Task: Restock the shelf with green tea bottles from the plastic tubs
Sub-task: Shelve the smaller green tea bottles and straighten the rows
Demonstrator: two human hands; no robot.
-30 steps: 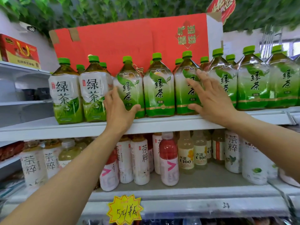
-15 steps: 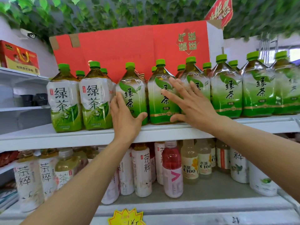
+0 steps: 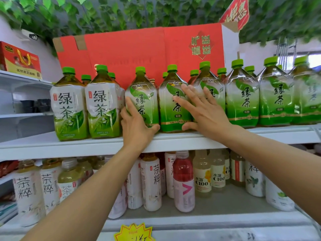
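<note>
Grip: our left hand [image 3: 137, 129] and right hand [image 3: 206, 113] press flat on green tea bottles [image 3: 147, 94], clasping nothing.
Handling: likely heavy, slick; we'd take the body low.

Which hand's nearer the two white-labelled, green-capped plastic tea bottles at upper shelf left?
Left. The left hand touches the green-labelled bottle right beside the white-labelled bottles; the right hand lies flat on bottles further right.

Left grip [image 3: 137, 126] flat, thumb out; right grip [image 3: 206, 112] fingers [image 3: 192, 94] straight, splayed.
</note>
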